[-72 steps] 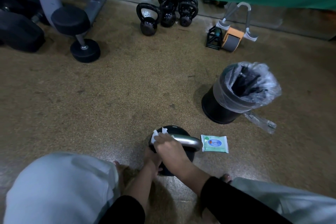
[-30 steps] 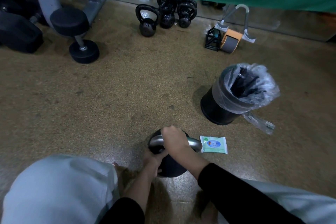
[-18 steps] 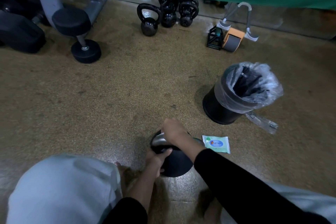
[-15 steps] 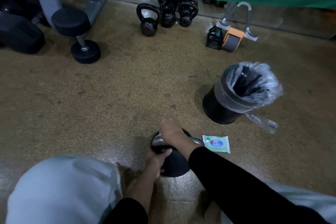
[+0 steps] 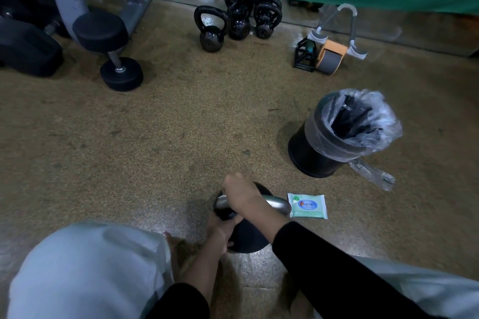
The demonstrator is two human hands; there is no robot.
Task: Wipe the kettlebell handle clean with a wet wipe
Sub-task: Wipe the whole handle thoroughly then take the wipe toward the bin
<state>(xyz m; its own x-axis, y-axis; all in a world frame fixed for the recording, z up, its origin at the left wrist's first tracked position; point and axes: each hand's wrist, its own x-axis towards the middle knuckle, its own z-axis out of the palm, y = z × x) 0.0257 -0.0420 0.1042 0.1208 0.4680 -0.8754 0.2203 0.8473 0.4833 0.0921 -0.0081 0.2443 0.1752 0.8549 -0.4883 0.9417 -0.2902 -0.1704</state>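
Head view: on the gym floor [image 5: 181,137], right grip [image 5: 243,197] clasps the kettlebell [image 5: 248,238] handle [image 5: 277,204], wipe [image 5: 222,196] mostly hidden beneath, apparently mid-wipe; left grip [image 5: 220,230] grasps the bell. Next, likely, sliding toward the handle's bare right end.

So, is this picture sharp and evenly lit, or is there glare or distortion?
Head view: dim overall; glare on the steel handle and on the glossy floor in the foreground; the right hand is slightly motion-blurred; the wide-angle lens bends the edges.
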